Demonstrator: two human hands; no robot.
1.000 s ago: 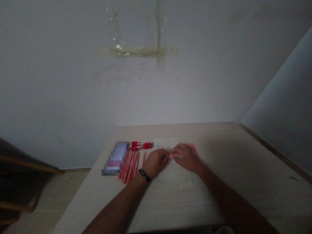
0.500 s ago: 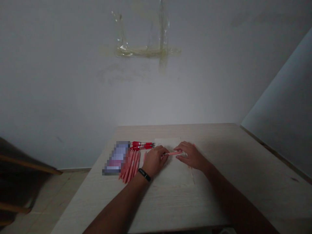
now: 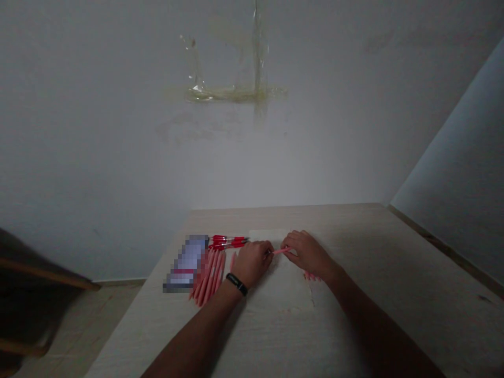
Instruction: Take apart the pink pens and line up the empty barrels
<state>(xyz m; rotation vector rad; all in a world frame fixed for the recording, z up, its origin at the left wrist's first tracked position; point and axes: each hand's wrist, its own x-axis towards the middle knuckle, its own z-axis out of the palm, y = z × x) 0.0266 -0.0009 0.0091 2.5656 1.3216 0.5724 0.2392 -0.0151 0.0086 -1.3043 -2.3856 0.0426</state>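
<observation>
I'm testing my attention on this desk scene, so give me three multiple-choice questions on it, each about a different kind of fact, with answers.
1. Which wrist wears the black band?
A. Left
B. Right
C. Neither

2. What colour is the pen barrel held between the left hand and right hand?
A. Blue
B. Pink
C. Green

3. How does the sheet of paper lie?
A. Flat on the wooden table
B. Rolled into a tube
C. Crumpled into a ball

Answers:
1. A, the band sits just behind the left hand.
2. B, the barrel shows pink between the fingers.
3. A, the sheet lies spread out under both hands.
</observation>
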